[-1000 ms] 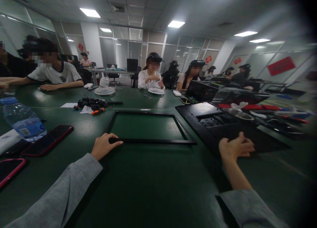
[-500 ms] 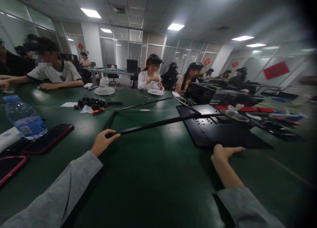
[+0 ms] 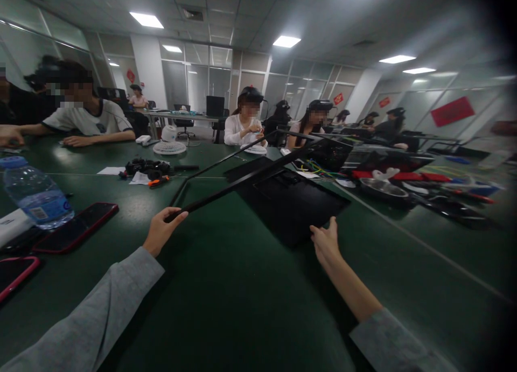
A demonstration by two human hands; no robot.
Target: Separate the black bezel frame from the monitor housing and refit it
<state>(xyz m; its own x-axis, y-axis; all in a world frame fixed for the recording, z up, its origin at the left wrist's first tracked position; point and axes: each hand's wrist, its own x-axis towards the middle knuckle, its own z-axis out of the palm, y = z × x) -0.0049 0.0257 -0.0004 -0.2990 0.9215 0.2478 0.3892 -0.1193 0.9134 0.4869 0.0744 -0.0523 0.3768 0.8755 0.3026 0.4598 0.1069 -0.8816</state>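
Note:
My left hand (image 3: 163,226) pinches the near corner of a thin black rectangular frame (image 3: 226,191), which looks like a monitor bezel. The frame is tilted, its right end raised above the table. Below and partly behind it is a flat black panel (image 3: 283,216) like a monitor's back cover, with a recessed part near its far side. At the panel's near right corner is my right hand (image 3: 325,240), thumb and fingers on its edge. The bezel's near bar covers part of the panel.
On the left stand a water bottle (image 3: 36,197) and a phone (image 3: 76,227). Farther off lie a dark pile of parts (image 3: 147,168) and a white fan (image 3: 169,147). To the right are a metal pan (image 3: 382,189) and cables. Several people sit around the room.
The black panel has moved left with my right hand and turned, now lying under the bezel. The bezel's right end has risen, while my left hand has barely moved.

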